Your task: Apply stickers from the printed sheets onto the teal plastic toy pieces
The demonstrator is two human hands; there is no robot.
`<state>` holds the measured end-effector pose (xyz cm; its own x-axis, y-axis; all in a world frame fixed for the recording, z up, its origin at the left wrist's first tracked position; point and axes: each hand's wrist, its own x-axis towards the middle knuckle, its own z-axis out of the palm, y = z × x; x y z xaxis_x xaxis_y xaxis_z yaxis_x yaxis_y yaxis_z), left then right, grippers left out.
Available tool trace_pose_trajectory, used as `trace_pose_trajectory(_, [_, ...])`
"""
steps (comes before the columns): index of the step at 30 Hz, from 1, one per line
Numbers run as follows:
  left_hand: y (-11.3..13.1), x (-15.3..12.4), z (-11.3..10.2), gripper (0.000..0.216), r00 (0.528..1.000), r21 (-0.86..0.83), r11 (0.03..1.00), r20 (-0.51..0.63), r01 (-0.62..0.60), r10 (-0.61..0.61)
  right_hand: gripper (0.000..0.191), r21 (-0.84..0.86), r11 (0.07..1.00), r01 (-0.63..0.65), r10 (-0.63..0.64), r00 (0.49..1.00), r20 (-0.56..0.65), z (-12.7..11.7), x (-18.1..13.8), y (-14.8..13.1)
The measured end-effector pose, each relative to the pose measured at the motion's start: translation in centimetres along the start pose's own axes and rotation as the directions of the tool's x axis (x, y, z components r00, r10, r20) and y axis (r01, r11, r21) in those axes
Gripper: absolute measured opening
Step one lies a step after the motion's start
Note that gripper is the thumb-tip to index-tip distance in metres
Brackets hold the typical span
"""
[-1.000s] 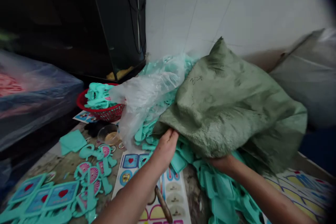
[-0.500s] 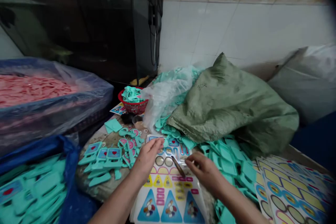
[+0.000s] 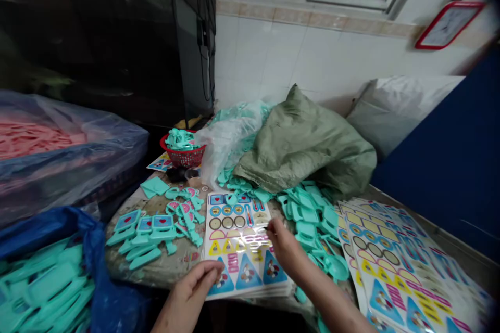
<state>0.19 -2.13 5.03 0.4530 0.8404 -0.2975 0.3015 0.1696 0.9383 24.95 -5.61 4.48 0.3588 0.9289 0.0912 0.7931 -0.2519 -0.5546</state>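
A stack of sticker sheets [image 3: 238, 234] lies at the table's front, printed with hearts, circles and blue triangles. My left hand [image 3: 195, 283] is closed at its lower left corner, thumb against fingers. Whatever it pinches, if anything, is hidden. Over the sheet's right side, my right hand [image 3: 282, 242] is closed around a slim dark pointed tool [image 3: 266, 228]; only its tip shows. A rounded teal plastic piece [image 3: 232, 199] rests on the sheet's top edge. To the left sit teal pieces with heart stickers [image 3: 162, 222] and others with pink fan-shaped stickers [image 3: 186, 210].
Loose teal parts [image 3: 307, 213] spill from under a green sack [image 3: 304, 140]. More sticker sheets [image 3: 375, 250] lie at right. A red basket [image 3: 183, 157] of teal parts stands behind, beside a clear plastic bag [image 3: 222, 145]. Blue bags [image 3: 113, 260] are at left.
My left hand has drawn back from the sheet's top to its lower left corner. My right hand has picked up the slim tool that lay on the sheet. The view has swung right.
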Motion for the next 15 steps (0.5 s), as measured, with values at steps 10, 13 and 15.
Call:
trace_pose_trajectory(10, [-3.0, -2.5, 0.9, 0.033, 0.982, -0.007, 0.999, 0.181, 0.049, -0.047, 0.044, -0.120, 0.984, -0.134, 0.134, 0.991, -0.007, -4.9, -10.5, 7.7])
trace_pose_trajectory(13, [-3.2, -2.7, 1.4, 0.035, 0.969, 0.033, 0.998, 0.241, 0.049, -0.056, 0.054, -0.269, 0.959, -0.085, 0.090, 0.996, 0.004, -2.0, -11.3, 7.5])
trace_pose_trajectory(15, [-3.1, -2.8, 1.5, 0.033, 0.966, 0.091, 0.995, 0.254, 0.036, -0.058, 0.053, -0.368, 0.925, -0.094, 0.104, 0.995, 0.007, -1.1, -10.5, 7.5])
